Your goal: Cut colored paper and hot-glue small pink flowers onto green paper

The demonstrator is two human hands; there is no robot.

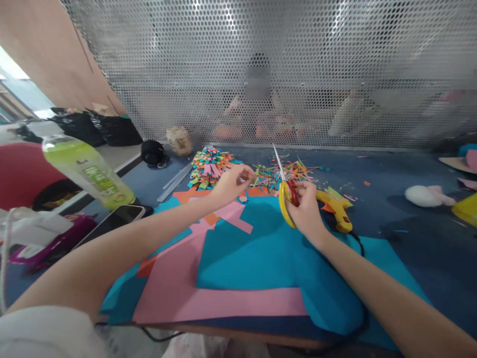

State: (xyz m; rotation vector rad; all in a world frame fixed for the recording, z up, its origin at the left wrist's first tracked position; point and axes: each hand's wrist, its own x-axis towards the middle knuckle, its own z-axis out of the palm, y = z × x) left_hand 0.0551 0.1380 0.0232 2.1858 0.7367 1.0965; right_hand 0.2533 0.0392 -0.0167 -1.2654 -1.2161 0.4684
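Yellow and red scissors (286, 201) are held in my right hand (307, 211), their blades pointing up and away. My left hand (234, 184) is to the left of them, fingertips pinched together near a pile of thin paper scraps (279, 174); anything between the fingertips is too small to make out. Below both hands lie a blue paper sheet (249, 253) and a pink sheet (171, 278), with smaller pink pieces (234, 215) on top. A cone of layered colourful paper strips (208, 166) stands behind my left hand.
A yellow glue gun (337, 211) with a black cord lies right of my right hand. At the left are a green drink bottle (89, 171), a phone (112, 223) and clear sticks (175, 182). A white object (425, 196) lies at the right. A perforated metal panel (305, 64) rises behind the table.
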